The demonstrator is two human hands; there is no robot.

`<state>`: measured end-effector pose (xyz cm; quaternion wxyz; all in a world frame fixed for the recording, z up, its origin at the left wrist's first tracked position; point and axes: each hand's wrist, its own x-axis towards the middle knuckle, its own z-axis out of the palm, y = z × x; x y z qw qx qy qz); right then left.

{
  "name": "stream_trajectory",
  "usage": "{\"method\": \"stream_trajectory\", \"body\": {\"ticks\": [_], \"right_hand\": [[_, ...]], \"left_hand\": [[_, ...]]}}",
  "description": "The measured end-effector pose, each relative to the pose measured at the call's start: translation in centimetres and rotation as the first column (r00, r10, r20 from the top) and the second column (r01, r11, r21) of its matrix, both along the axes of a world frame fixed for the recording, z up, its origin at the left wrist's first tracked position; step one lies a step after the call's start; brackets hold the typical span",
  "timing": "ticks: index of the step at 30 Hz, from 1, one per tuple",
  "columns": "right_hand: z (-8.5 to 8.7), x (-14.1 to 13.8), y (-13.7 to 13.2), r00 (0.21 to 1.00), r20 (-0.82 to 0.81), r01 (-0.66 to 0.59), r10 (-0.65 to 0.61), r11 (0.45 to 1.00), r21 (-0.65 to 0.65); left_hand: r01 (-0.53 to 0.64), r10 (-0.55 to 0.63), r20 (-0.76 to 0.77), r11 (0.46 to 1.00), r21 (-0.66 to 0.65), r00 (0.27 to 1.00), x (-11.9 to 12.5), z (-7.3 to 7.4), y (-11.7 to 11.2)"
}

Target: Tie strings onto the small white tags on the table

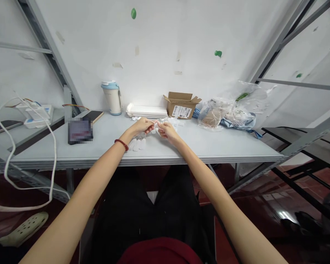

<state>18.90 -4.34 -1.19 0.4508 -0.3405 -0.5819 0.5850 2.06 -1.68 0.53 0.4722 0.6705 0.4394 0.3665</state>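
My left hand (pixel 142 127) and my right hand (pixel 166 131) meet over the middle of the pale grey table (pixel 214 145). Both are closed in a pinch on a small white piece (pixel 156 127) held between them; its shape is too small to make out. A red bead bracelet (pixel 121 144) sits on my left wrist. Several small white pieces (pixel 137 145) lie on the table just under my left forearm, and more lie scattered behind the hands (pixel 178 122).
At the back stand a white and blue jug (pixel 111 97), stacked white trays (pixel 147 110), an open cardboard box (pixel 181 105) and crumpled plastic bags (pixel 228 112). A phone on a stand (pixel 80 131) is at left. A white cable (pixel 30 157) hangs off the left. Metal shelving frames both sides.
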Motion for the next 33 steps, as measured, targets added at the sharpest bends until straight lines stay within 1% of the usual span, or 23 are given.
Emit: {"method": "stream_trajectory", "body": {"ticks": [3, 7, 9, 11, 15, 18, 20, 22, 24, 26, 28, 30, 33], "right_hand": [[-0.1, 0.0, 0.1, 1.0, -0.004, 0.009, -0.009, 1.0, -0.011], [-0.1, 0.0, 0.0, 1.0, -0.011, -0.006, 0.006, 0.999, -0.035], [0.1, 0.0, -0.1, 0.999, -0.034, -0.008, 0.006, 0.999, -0.052], [0.3, 0.0, -0.2, 0.998, -0.068, 0.008, -0.014, 0.995, -0.098], [0.7, 0.2, -0.1, 0.987, -0.145, 0.034, -0.067, 0.975, -0.218], [0.8, 0.5, 0.0, 0.981, -0.189, -0.009, -0.04, 0.968, -0.251], [0.8, 0.8, 0.1, 0.978, -0.208, -0.068, 0.01, 0.96, -0.272], [0.8, 1.0, 0.2, 0.973, -0.225, -0.11, 0.042, 0.947, -0.301], [0.7, 1.1, 0.3, 0.97, -0.242, -0.105, 0.026, 0.94, -0.324], [0.6, 1.2, 0.4, 0.968, -0.251, -0.076, -0.012, 0.938, -0.338], [0.5, 1.2, 0.6, 0.966, -0.255, -0.055, -0.037, 0.936, -0.347], [0.4, 1.1, 0.8, 0.963, -0.264, -0.049, -0.049, 0.936, -0.35], [0.4, 1.1, 0.9, 0.963, -0.264, -0.031, -0.058, 0.946, -0.322]], "left_hand": [[-0.006, 0.006, 0.003, 1.0, -0.004, 1.0, -0.1, 0.1, 0.0], [0.008, -0.008, 0.003, 0.999, -0.052, 1.0, -0.1, 0.2, -0.1], [0.022, -0.021, 0.019, 0.999, -0.041, 1.0, -0.1, 0.3, -0.1], [0.024, -0.023, 0.05, 0.999, -0.024, 0.999, -0.1, 0.3, 0.0], [-0.052, 0.056, 0.102, 0.998, -0.044, 0.993, 0.0, 0.3, 0.3], [-0.067, 0.075, 0.105, 0.995, -0.076, 0.992, 0.0, 0.3, 0.4], [-0.046, 0.054, 0.105, 0.996, -0.08, 0.993, 0.0, 0.3, 0.3], [0.007, -0.002, 0.114, 0.999, -0.051, 0.993, -0.2, 0.3, 0.2], [0.081, -0.08, 0.12, 0.997, 0.004, 0.989, -0.4, 0.2, 0.2], [0.129, -0.135, 0.117, 0.99, 0.06, 0.984, -0.7, 0.0, 0.3], [0.136, -0.146, 0.111, 0.986, 0.095, 0.983, -0.8, -0.2, 0.4], [0.116, -0.129, 0.108, 0.986, 0.117, 0.986, -0.8, -0.3, 0.4], [0.107, -0.115, 0.081, 0.989, 0.102, 0.99, -0.6, -0.2, 0.3]]}}
